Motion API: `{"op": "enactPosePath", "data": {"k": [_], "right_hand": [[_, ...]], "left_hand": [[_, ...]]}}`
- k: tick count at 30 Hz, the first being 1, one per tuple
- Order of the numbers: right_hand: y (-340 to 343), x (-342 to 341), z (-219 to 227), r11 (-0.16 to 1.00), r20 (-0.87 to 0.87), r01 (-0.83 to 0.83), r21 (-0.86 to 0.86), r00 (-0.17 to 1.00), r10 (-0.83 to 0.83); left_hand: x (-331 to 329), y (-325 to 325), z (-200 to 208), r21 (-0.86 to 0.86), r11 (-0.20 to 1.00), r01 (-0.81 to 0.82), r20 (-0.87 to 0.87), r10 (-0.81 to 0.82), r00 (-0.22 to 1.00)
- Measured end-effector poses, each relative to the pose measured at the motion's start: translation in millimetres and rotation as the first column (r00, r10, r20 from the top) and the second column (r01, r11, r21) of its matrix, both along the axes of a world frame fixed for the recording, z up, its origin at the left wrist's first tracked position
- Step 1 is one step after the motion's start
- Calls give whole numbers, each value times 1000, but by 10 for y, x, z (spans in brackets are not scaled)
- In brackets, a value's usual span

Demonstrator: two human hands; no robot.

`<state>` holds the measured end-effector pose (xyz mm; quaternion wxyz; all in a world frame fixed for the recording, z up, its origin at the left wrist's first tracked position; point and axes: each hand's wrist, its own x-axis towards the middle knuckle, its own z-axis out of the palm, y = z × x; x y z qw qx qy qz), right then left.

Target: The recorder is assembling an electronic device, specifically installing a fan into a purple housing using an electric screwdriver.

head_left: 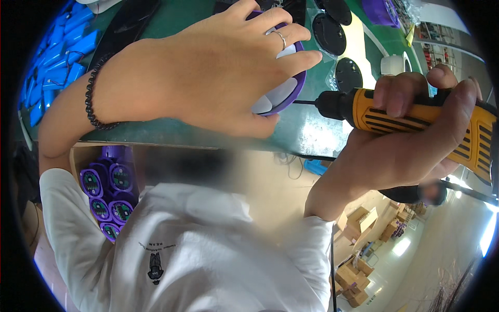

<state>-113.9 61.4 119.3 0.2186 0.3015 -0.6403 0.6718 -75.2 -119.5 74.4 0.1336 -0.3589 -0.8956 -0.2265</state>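
My left hand (223, 67) lies over a round purple housing (300, 78) with white parts inside, its fingers across the top and its thumb at the near rim. Most of the housing is hidden under that hand. In my right hand (410, 130) is a yellow and black electric screwdriver (395, 113), held level with the fingers wrapped round its body. Its thin dark bit (304, 102) points left and reaches the housing's right side. Whether the tip sits in a screw I cannot tell.
Blue wrapped battery packs (54, 78) pile up at the far left of the green table (317, 135). Black round discs (348, 74) lie beyond the bit, near a white tape roll (396, 64). Below the table edge, a cardboard box (78, 156) holds several purple housings with green circuit boards.
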Motion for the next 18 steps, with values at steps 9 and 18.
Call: {"op": "enactPosePath", "data": {"k": [9,18], "right_hand": [[-127,161,67,981,-42,153,117,988,-149],[-92,55,-4,978,-120,199,62,974,-190]], "left_hand": [[64,110,-150,-91,987,-134,-87,126,988],[59,103,-261,-135,974,-180,-39,177,983]]}}
